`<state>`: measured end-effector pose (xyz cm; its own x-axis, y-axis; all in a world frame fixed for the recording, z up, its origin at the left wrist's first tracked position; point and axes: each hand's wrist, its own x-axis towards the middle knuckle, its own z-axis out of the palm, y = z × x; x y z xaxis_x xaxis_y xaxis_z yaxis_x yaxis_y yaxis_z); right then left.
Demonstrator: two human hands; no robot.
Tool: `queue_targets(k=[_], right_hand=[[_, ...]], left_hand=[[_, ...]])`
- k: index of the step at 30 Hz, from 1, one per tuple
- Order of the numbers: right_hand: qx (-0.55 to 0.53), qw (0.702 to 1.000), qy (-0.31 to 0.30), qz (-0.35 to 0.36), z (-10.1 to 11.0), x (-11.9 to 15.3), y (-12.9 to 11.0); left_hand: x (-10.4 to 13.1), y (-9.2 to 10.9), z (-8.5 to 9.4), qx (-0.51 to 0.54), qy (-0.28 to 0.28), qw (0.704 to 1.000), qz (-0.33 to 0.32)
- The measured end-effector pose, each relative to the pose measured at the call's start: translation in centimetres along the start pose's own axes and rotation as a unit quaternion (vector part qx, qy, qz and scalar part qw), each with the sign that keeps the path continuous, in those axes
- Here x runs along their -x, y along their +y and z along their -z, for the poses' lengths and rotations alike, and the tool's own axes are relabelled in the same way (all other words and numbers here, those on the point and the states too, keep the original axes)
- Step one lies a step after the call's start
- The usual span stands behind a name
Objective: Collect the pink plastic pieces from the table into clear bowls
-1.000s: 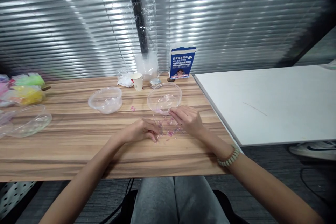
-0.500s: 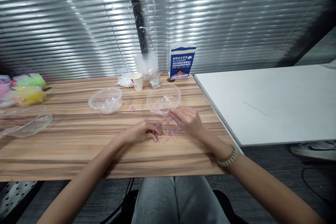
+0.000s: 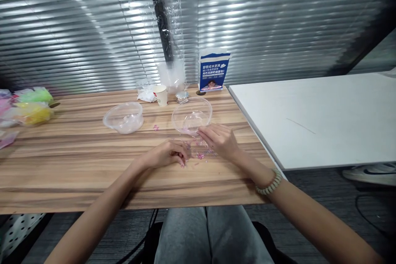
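Small pink and clear shreds (image 3: 200, 156) lie scattered on the wooden table (image 3: 77, 173) between my hands. My left hand (image 3: 171, 154) rests at their left side with its fingers curled down; what the fingertips hold, if anything, is too small to name. My right hand (image 3: 218, 139) pinches at the near rim of a clear plastic bowl (image 3: 192, 116), which is tilted and has some pink bits in its near side. A second clear bowl (image 3: 123, 118) stands further left, and a small pink piece (image 3: 156, 127) lies between the bowls.
Behind the bowls are a paper cup (image 3: 161, 95), a small round tin (image 3: 182, 96), crumpled white plastic (image 3: 146, 93) and a blue printed bag (image 3: 213, 72). Bags of coloured material (image 3: 32, 111) lie at the far left. A white table (image 3: 315, 119) adjoins on the right.
Another person's hand and the clear plastic containers at the left edge have gone out of view, and a pink packet shows there. My hands have hardly moved.
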<state>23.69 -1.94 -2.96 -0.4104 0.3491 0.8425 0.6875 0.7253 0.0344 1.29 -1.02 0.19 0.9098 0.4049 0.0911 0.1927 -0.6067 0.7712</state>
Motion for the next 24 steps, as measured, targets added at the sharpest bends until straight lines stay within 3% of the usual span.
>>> queue_targets(k=[24], right_hand=[[-0.001,1.000,-0.022,0.010,0.01,0.07,0.01]], left_hand=[[-0.09,-0.44,0.00,-0.037,-0.006,0.999,-0.004]])
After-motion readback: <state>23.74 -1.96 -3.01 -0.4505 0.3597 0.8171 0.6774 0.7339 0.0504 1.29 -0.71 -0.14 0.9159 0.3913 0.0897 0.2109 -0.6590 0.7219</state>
